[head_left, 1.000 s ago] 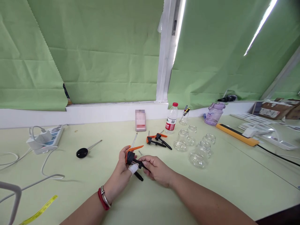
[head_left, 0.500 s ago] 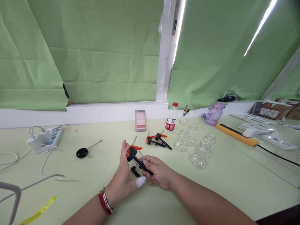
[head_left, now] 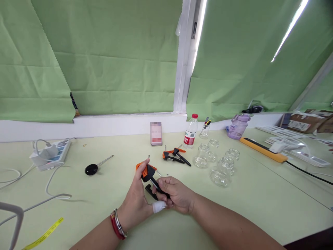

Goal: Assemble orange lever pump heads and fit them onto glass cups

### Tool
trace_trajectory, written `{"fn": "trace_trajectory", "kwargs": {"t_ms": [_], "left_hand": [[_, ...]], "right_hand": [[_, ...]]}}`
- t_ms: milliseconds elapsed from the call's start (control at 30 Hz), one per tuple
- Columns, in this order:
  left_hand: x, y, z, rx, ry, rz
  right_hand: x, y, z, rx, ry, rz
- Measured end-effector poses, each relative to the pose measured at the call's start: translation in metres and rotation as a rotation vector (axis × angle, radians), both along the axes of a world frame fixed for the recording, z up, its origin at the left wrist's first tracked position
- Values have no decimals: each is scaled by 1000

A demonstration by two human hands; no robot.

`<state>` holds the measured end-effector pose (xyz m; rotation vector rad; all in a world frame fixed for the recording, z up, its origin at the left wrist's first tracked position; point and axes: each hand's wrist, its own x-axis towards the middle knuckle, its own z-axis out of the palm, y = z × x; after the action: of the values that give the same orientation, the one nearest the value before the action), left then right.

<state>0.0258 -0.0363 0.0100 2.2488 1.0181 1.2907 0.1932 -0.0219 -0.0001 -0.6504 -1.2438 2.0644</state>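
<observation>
Both hands are on a black-and-orange tool with a black handle and a metal rod (head_left: pixel 149 173); its exact kind does not show. My left hand (head_left: pixel 139 194) presses its fingers against the orange and black head, and its white-wrapped thumb reaches toward the other hand. Closed round the black handle is my right hand (head_left: pixel 174 194), which hides part of it. Beneath the hands, a loose black hooked piece (head_left: pixel 151 192) lies on the table. Two similar black-and-orange tools (head_left: pixel 179 156) rest beyond, close together.
Several clear glass bottles (head_left: pixel 220 175) stand at the right, near a red-capped water bottle (head_left: pixel 190 132). A black round-headed piece with a metal rod (head_left: pixel 91 169) lies left. Power strips (head_left: pixel 262 149) with cables, a purple bottle (head_left: pixel 238 126) and a propped pink-screened phone (head_left: pixel 156 134) are farther off.
The tool's head has turned and dropped slightly, its orange part now showing more to the left. My left fingers have curled further over it, and my right hand has shifted slightly down.
</observation>
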Motion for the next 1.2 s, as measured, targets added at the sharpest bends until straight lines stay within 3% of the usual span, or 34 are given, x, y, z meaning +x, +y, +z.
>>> {"fn": "trace_trajectory", "kwargs": {"t_ms": [167,733,967,1200], "left_hand": [[0,1,-5,110,-21,-38],[2,-1,-10,221,208,41],[4,-4,-2,307,281,87],[1,-6,0,283,322,61]], "right_hand": [[-4,-3,-2,70,70,-25],[-13,-3,-16,-60,214,3],[-14,-3,-16,-78,297,63],[-15,-6,-13,-104,313,59]]}}
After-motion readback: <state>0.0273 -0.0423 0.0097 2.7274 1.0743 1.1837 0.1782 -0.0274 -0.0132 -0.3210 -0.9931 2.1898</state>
